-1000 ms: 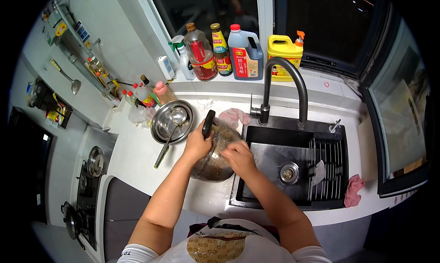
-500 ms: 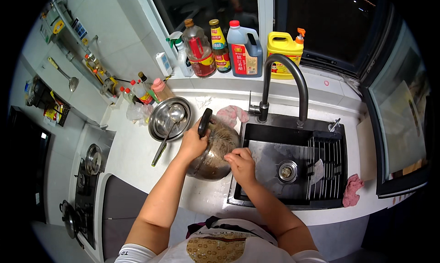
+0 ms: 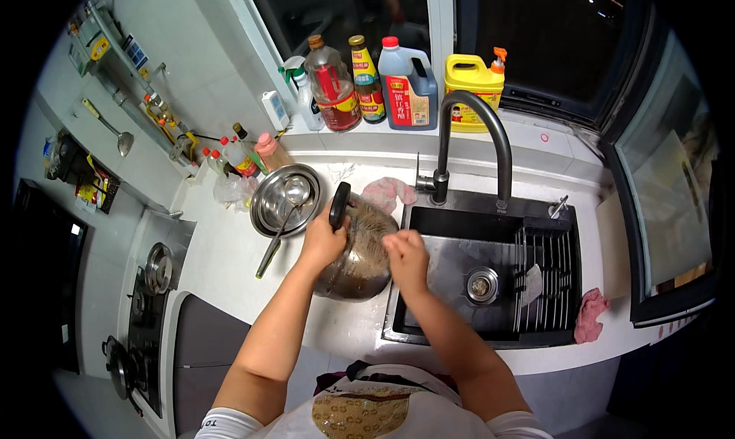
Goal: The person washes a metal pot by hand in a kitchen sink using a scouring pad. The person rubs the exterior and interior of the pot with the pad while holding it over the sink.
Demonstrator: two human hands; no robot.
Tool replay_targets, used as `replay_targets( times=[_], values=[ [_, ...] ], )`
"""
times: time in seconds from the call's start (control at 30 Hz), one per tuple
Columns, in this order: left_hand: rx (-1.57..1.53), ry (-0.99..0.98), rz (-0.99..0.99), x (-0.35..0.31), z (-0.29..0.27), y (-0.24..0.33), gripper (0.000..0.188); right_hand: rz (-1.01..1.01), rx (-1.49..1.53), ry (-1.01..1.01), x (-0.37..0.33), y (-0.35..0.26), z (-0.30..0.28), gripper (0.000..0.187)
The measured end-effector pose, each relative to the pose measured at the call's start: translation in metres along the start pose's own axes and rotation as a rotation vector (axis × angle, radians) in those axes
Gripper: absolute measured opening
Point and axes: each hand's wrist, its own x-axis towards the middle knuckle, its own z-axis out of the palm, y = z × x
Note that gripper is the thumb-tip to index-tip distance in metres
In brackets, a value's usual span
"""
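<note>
A metal pot [image 3: 357, 264] lies tipped on the counter at the sink's left edge, its stained, streaked base turned toward the sink. My left hand [image 3: 325, 241] is closed at the pot's black handle [image 3: 341, 205] and steadies it. Against the right side of that base, my right hand [image 3: 408, 261] is closed with bent fingers; whatever they may hold is hidden. Behind the pot lies a crumpled pink cloth [image 3: 387, 192]. To its left a ladle [image 3: 280, 232] rests in a steel bowl [image 3: 260, 202].
The black sink [image 3: 452, 263] with its drying rack [image 3: 545, 286] is on the right, under a curved faucet [image 3: 498, 133]. A reddish cloth [image 3: 590, 316] lies beyond it. Several bottles, including a yellow jug [image 3: 473, 87], line the sill. A stove [image 3: 144, 347] stands far left.
My right hand has moved a little up and to the right across the pot's base. The left hand and the pot are nearly where they were.
</note>
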Motion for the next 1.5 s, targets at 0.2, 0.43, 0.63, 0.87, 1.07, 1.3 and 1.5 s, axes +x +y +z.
replay_targets(
  times=[0.2,0.43,0.63,0.87,1.07,1.3,1.5],
  values=[
    [-0.188,-0.054,0.045,0.013,0.005,-0.016,0.058,0.123,0.118,-0.120,-0.010,-0.017,-0.014,0.011],
    [-0.259,-0.010,-0.081,-0.033,-0.001,-0.044,0.059,0.204,0.098,-0.120,0.007,-0.003,-0.043,0.038],
    [-0.168,0.169,0.023,-0.060,0.018,-0.028,0.034,0.018,-0.053,-0.117,0.014,-0.031,-0.022,0.031],
    [-0.020,0.272,0.127,-0.080,0.033,-0.035,0.029,-0.407,-0.209,-0.147,-0.009,-0.022,-0.013,0.033],
    [-0.052,0.294,0.165,-0.093,0.028,-0.048,0.035,-0.403,-0.179,-0.226,-0.046,-0.044,-0.024,0.038],
    [-0.070,0.112,0.155,-0.101,-0.004,-0.036,0.038,-0.527,-0.208,-0.319,-0.047,-0.048,-0.048,0.040],
    [-0.027,0.003,0.217,-0.066,-0.020,-0.039,0.037,-0.300,-0.254,-0.141,-0.023,-0.035,-0.035,0.033]
  ],
)
